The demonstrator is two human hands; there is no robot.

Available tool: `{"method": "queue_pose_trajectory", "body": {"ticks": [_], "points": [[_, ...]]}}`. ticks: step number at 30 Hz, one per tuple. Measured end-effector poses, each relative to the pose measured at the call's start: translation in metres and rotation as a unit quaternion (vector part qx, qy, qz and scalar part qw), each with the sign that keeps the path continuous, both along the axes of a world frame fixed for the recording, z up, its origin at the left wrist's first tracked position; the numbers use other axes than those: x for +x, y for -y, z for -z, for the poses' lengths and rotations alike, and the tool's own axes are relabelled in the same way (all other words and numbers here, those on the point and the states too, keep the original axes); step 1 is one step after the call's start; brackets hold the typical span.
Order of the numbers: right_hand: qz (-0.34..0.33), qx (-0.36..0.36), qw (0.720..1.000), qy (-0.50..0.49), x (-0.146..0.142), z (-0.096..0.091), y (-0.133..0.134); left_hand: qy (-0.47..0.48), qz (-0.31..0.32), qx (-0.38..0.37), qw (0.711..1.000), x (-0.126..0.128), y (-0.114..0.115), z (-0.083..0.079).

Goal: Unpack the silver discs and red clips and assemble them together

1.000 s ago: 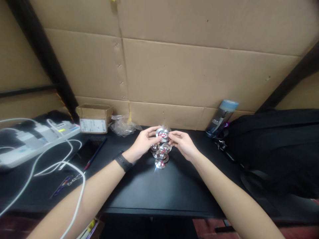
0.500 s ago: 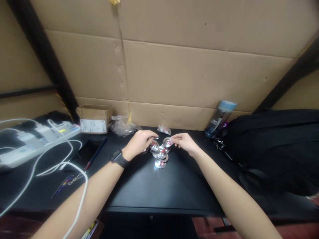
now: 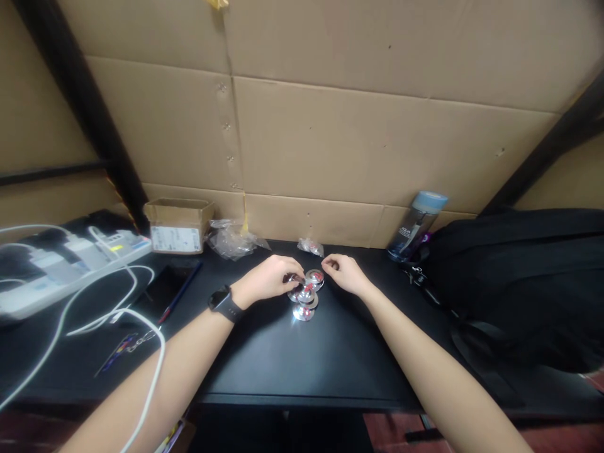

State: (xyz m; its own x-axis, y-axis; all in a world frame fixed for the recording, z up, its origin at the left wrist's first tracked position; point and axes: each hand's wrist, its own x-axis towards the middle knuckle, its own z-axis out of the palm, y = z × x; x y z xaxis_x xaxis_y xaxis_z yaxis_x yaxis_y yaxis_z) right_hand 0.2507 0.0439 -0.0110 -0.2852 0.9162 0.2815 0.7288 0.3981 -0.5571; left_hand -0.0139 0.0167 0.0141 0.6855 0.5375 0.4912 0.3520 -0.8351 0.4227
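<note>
Several shiny silver domed discs with red pieces at their centres, resembling finger cymbals (image 3: 307, 298), lie overlapping on the black table. My left hand (image 3: 274, 277), with a dark watch on the wrist, reaches over the pile's left side. Its fingers and thumb are closed on the edge of one disc, which they partly hide. At the pile's right my right hand (image 3: 348, 274) hovers with loosely bent fingers, a small gap between thumb and fingertips. I see nothing in it. The nearest disc (image 3: 314, 275) lies just left of its fingertips.
Behind the pile lies a small clear packet (image 3: 310, 246). Clear plastic wrapping (image 3: 233, 240) and a small cardboard box (image 3: 179, 226) stand back left. A power strip (image 3: 70, 270) with white cables occupies the left. To the right are a bottle (image 3: 418, 225) and a black backpack (image 3: 519, 283).
My right hand has let go of a disc and drawn slightly away from it. My left hand has moved right and down onto the pile; the discs on that side have shifted.
</note>
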Motion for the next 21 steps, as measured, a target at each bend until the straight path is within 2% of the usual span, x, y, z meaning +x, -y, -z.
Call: {"method": "queue_pose_trajectory", "body": {"ticks": [3,8,13,18,21], "points": [[0.004,0.055,0.994,0.098,0.000,0.005,-0.002,0.007,0.016,-0.019,1.000,0.002,0.004,-0.003],[0.004,0.006,0.980,0.198,-0.003,0.016,-0.013,-0.013,-0.002,0.000,1.000,0.005,0.008,-0.008],[0.006,-0.004,0.976,0.219,-0.006,0.021,-0.021,-0.020,-0.031,0.018,0.999,0.006,0.008,-0.008],[0.011,0.048,0.972,0.231,-0.004,0.019,-0.019,-0.004,-0.046,0.031,0.998,0.005,0.006,-0.007],[0.025,0.091,0.977,0.191,-0.003,0.012,-0.017,0.006,-0.075,0.041,0.996,0.004,0.005,-0.009]]}}
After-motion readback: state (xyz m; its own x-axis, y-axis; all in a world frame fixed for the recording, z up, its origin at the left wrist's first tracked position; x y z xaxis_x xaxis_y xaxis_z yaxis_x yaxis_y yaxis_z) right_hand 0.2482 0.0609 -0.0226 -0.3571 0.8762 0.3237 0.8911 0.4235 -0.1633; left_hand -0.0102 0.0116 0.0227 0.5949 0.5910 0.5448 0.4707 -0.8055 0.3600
